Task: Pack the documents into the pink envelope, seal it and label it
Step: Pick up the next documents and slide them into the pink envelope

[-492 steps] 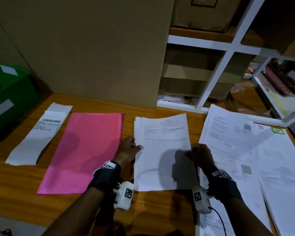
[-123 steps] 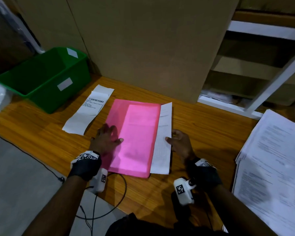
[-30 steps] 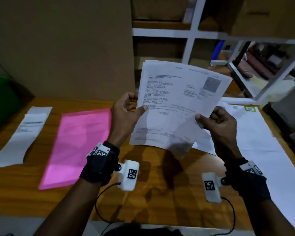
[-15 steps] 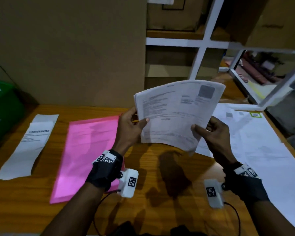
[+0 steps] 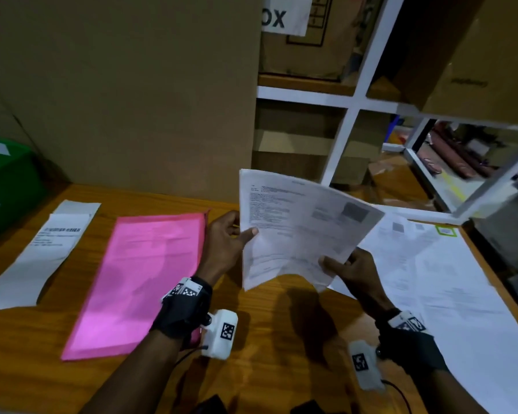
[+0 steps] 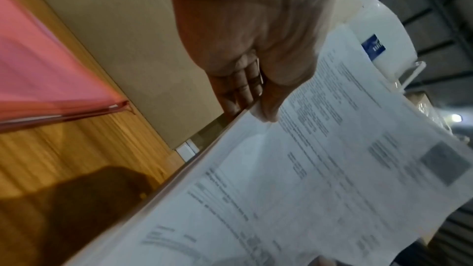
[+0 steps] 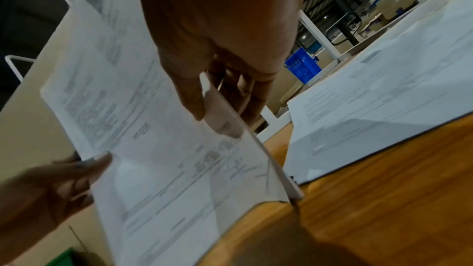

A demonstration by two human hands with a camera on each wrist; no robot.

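Step in hand: gathering a further batch of documents for the envelope, by my reading; sealing and labelling are not yet begun.
Left hand: the left hand [image 5: 225,247], at frame centre of the head view, pinches the left edge of the sheaf, thumb on the printed face and fingers [image 6: 240,88] curled behind it.
Right hand: the right hand [image 5: 351,268], lower right of centre, grips the sheaf's lower right corner, thumb on top and fingers [image 7: 245,96] underneath.
Documents: the sheaf of documents [image 5: 299,231] is held in the air above the wooden table [image 5: 281,354], tilted, bowed in the middle, with its lower right corner drooping; the right wrist view shows several sheets at that edge.
Pink envelope: the pink envelope [image 5: 141,279] lies flat on the table at left of centre, just beside the left wrist; its far right corner gapes a little in the left wrist view, and faint rectangular shapes show through the pink, so it may already hold paper, though I cannot tell for sure.
Label: the white label strip [image 5: 39,252] with a barcode lies at far left, beside the envelope and apart from it.
Other paper: a spread of loose printed sheets [image 5: 431,279] covers the right side of the table.
Green bin: a green bin [image 5: 6,180] sits at the left edge.
Next move calls for: squaring the sheaf's edges, turning it to match the envelope's long side, then freeing one hand to hold the mouth open while the other feeds the paper in.
Risk: the sagging corner could catch on the envelope's lip and crease.
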